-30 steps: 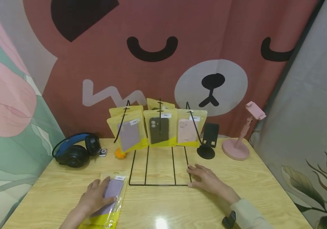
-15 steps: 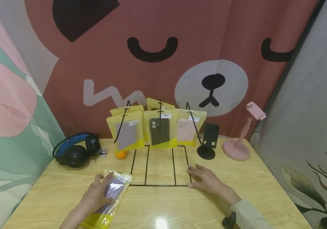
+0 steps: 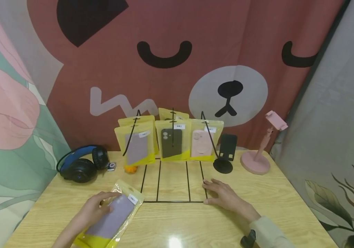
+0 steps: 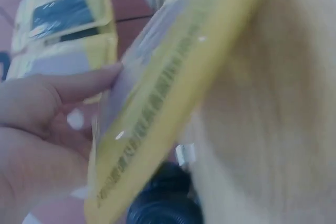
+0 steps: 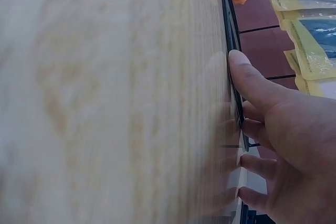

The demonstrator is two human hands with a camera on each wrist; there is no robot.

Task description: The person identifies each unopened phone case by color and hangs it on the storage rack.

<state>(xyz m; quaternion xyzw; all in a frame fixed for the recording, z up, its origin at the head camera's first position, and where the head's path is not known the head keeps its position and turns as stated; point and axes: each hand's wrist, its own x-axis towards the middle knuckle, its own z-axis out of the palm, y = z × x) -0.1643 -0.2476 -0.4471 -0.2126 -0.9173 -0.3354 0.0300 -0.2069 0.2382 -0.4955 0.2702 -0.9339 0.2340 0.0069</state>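
Observation:
A yellow-edged clear pouch with a purple phone case is tilted at the front left of the table. My left hand pinches its left side; in the left wrist view the thumb lies on its front, and the other fingers are mostly hidden. My right hand rests at the right front corner of the black wire display rack, fingers spread loosely and touching the base wire. On the rack's hooks hang pouches with a purple case, a black case and a pink case, others behind.
Headphones, a small square gadget and an orange fuzzy ball lie left of the rack. Right of it stand a black phone stand and a pink phone stand. A printed curtain hangs behind the table.
The pouch under my left hand has been lifted and tilted, its top swinging rightward, and the left hand has shifted slightly left. The hanging pouches swayed a little; my right hand stays put.

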